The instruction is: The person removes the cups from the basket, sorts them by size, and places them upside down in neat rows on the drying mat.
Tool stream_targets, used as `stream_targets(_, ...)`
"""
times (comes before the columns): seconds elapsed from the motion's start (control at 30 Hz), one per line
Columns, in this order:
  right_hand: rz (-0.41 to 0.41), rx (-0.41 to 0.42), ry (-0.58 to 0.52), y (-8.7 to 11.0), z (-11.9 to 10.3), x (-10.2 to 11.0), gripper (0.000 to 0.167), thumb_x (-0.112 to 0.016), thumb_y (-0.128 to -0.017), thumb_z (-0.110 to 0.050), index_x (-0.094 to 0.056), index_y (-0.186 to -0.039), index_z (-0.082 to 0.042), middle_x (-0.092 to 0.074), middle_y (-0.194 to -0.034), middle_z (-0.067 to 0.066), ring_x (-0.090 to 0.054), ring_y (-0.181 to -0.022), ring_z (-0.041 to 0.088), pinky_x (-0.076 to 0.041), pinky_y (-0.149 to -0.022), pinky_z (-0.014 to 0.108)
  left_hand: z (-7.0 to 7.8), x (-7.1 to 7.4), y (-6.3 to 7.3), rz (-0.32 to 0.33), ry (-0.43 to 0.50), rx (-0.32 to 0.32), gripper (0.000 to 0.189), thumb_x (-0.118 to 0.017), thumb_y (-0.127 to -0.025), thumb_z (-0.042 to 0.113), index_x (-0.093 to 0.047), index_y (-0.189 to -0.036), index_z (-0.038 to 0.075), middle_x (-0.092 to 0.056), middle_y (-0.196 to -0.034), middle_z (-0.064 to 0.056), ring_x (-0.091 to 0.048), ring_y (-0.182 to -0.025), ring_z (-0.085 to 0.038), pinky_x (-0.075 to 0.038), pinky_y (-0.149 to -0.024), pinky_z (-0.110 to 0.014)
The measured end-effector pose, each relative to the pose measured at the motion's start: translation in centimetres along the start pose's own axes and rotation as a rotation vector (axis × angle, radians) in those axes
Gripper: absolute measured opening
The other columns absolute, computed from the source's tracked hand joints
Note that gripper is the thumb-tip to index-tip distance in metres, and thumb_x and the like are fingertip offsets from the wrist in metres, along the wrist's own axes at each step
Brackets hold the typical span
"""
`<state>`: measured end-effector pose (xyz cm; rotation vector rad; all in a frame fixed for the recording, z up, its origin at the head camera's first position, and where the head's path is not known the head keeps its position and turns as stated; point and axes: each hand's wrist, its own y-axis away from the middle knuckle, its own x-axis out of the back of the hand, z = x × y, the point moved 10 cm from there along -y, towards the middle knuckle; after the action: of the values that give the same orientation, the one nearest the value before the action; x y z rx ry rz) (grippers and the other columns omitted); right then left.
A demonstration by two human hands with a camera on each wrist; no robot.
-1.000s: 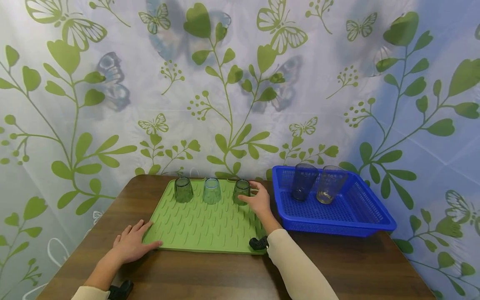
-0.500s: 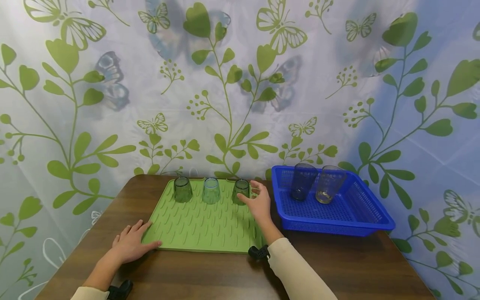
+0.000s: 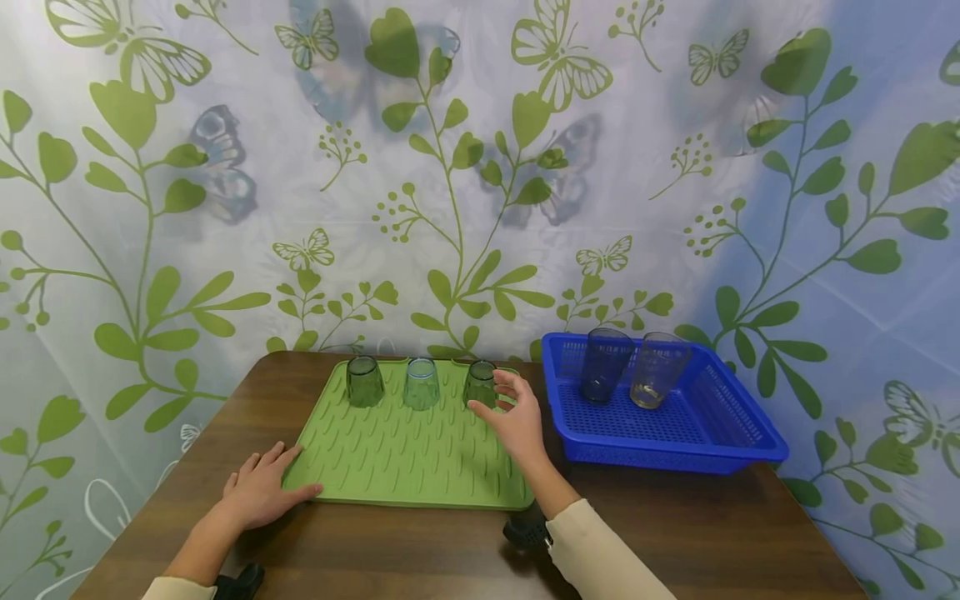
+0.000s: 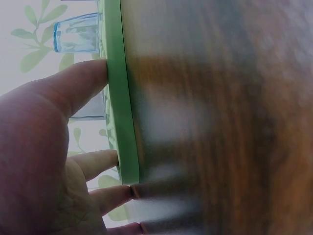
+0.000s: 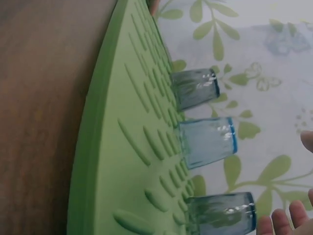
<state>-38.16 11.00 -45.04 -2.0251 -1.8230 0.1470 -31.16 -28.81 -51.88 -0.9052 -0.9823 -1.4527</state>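
Three short tinted glasses stand upside down in a row along the back of a green ribbed drying mat (image 3: 405, 458): a dark one at left (image 3: 364, 383), a light blue glass (image 3: 422, 387) in the middle, and a dark glass (image 3: 478, 383) at right. My right hand (image 3: 517, 421) hovers close beside the right-hand glass, fingers loosely curved and thumb apart; the right wrist view shows space between the fingertips (image 5: 281, 220) and that glass. With fingers spread, my left hand (image 3: 258, 492) rests at the mat's front left corner, its thumb (image 4: 88, 81) touching the edge.
To the right of the mat sits a blue perforated plastic basket (image 3: 667, 457). Inside it are two tall glasses, a dark one (image 3: 604, 367) and a clear one (image 3: 660, 371). The brown wooden table (image 3: 405, 550) ends at a leaf-patterned curtain (image 3: 480, 208).
My right hand has drawn back slightly from the right-hand glass, its fingers lower and nearer the front. The glass stays in place. The left hand has kept its position on the mat.
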Motion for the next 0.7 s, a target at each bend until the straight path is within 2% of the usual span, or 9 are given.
stream_targets(0.13,-0.030,0.024,-0.036,0.9,-1.4,0.4,0.065,-0.089,-0.082,-0.026,-0.060,-0.139,-0.014,-0.060,-0.138,0.011,-0.058,-0.127,0.034,-0.049,-0.107,0.056,-0.1,0.0,0.0,-0.001,-0.005,-0.003,0.100,-0.063,-0.088,0.072,-0.038,-0.157,0.004,-0.026,-0.161,-0.036,-0.020,-0.141,-0.069,-0.021,-0.104,-0.085)
stream_targets(0.33,-0.084,0.077,-0.089,2.0,-3.0,1.7,0.065,-0.088,-0.083,-0.017,-0.058,-0.140,-0.009,-0.059,-0.138,0.016,-0.059,-0.127,0.037,-0.050,-0.105,0.057,0.0,0.1,0.1,-0.008,-0.017,-0.010,0.099,-0.063,-0.089,0.072,-0.039,-0.156,0.003,-0.027,-0.160,-0.036,-0.022,-0.139,-0.070,-0.022,-0.103,-0.085)
stream_targets(0.53,-0.096,0.112,-0.054,2.5,-4.3,4.0,0.061,-0.086,-0.085,-0.015,-0.059,-0.139,-0.014,-0.062,-0.135,0.010,-0.062,-0.123,0.026,-0.055,-0.102,0.043,0.1,0.3,0.2,-0.006,-0.019,-0.013,0.098,-0.063,-0.089,0.071,-0.039,-0.156,0.003,-0.028,-0.160,-0.036,-0.022,-0.140,-0.069,-0.022,-0.103,-0.085)
stream_targets(0.63,-0.086,0.134,-0.033,2.4,-4.6,5.5,0.061,-0.087,-0.084,-0.016,-0.059,-0.138,-0.015,-0.062,-0.134,0.009,-0.062,-0.120,0.025,-0.056,-0.101,0.043,0.3,0.4,0.3,-0.008,-0.016,-0.013,0.097,-0.063,-0.090,0.069,-0.039,-0.156,0.003,-0.028,-0.160,-0.036,-0.022,-0.140,-0.069,-0.022,-0.103,-0.085)
stream_targets(0.7,-0.081,0.148,-0.027,2.3,-4.7,6.4,0.060,-0.086,-0.084,-0.014,-0.060,-0.138,-0.013,-0.062,-0.133,0.009,-0.063,-0.120,0.029,-0.056,-0.100,0.042,0.3,0.4,0.4,-0.010,-0.019,-0.015,0.097,-0.064,-0.090,0.069,-0.039,-0.156,0.003,-0.028,-0.160,-0.036,-0.022,-0.139,-0.069,-0.023,-0.103,-0.085)
